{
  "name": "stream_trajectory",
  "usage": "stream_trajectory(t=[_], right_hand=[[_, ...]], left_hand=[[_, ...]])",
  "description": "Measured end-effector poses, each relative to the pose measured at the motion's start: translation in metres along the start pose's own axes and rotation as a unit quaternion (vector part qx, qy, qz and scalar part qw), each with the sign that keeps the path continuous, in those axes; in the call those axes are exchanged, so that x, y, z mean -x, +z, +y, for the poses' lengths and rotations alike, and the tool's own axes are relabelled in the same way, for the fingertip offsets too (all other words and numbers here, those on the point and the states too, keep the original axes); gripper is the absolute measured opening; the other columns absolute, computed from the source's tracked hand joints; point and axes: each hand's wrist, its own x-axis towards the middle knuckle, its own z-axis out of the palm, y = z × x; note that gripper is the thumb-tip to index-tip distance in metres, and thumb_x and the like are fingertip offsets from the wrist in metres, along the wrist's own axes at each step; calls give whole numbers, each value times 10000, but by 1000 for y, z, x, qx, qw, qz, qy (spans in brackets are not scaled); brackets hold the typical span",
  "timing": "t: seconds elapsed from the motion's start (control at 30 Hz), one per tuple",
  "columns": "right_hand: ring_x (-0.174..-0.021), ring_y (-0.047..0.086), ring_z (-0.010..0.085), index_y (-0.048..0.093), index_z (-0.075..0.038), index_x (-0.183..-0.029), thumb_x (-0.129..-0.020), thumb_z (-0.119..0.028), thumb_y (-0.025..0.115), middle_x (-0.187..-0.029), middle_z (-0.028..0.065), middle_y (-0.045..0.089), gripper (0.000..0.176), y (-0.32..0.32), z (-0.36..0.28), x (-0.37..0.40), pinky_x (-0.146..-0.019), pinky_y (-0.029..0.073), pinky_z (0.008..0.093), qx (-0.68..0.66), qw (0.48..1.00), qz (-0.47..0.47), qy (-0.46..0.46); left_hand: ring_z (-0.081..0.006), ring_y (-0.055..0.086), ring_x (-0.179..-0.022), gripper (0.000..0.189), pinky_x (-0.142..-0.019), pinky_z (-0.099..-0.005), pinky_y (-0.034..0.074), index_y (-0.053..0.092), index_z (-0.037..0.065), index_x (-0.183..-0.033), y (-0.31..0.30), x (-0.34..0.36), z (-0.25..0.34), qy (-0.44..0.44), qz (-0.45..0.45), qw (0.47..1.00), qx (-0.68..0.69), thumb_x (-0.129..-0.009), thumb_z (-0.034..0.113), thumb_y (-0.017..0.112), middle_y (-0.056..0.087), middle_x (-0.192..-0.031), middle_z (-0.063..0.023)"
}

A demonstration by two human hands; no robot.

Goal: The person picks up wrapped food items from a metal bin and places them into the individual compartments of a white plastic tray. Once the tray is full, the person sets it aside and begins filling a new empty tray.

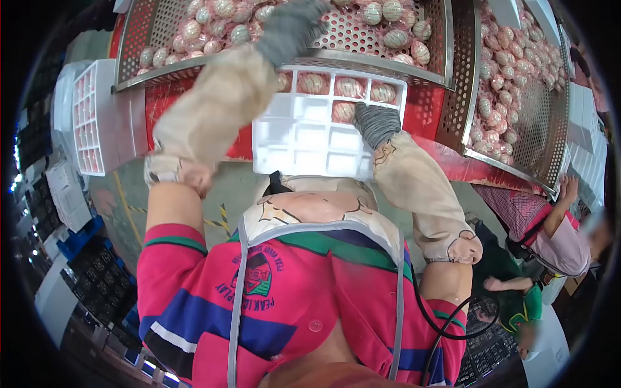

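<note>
On the left stands a white foam block (121, 119), smooth and boxy. Its side that shows has small square pockets with pink wrapped things in them. Next comes a baggy tan sleeve (213, 107) made of wrinkly cloth. It leads to the left hand (291, 32), in a fuzzy gray knit glove. This hand is over the big metal tray (346, 32), which is shiny and full of little round holes. The hand is blurry, so I cannot tell how its fingers are. The tray holds many egg-shaped things (223, 31) in crinkly clear wrap with pink on it.

In the middle, just below the tray, is a white foam box (284, 155) with square pockets. Wrapped ones sit in its top row, and one more sits in the second row. The right hand (377, 123), in a ribbed gray glove, is beside that one. Its fingers look close together, but I cannot tell if they pinch anything. On the far right, another metal tray (550, 171) holds a big pile of wrapped ones.
</note>
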Motion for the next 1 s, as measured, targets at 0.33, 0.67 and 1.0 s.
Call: stream_trajectory(t=[0.33,0.67,1.0], right_hand=[[-797,635,312,591,-105,-965,-870,-421,505,-859,130,655,340,-14,0,14,-689,470,481,-48,998,34,1],[-799,633,303,623,-115,-979,-877,-422,497,-868,118,658,347,-3,5,15,-693,480,464,-79,992,96,-34],[-733,642,154,633,-66,-1081,-835,-127,662,-813,103,660,255,-8,-6,51,-655,498,270,-418,867,270,22]], left_hand=[[-246,613,-839,213,-759,-383,491,612,89,-1001,31,-16,-107,-172,-357,897,-197,-809,182,625,646,-942,-104],[-293,611,-867,222,-770,-395,475,610,123,-999,31,32,-174,-284,-400,869,61,-796,206,640,643,-957,-112],[-311,630,-770,203,-697,-356,530,598,44,-1035,-49,82,66,-46,-30,998,-28,-852,132,603,641,-905,-126]])
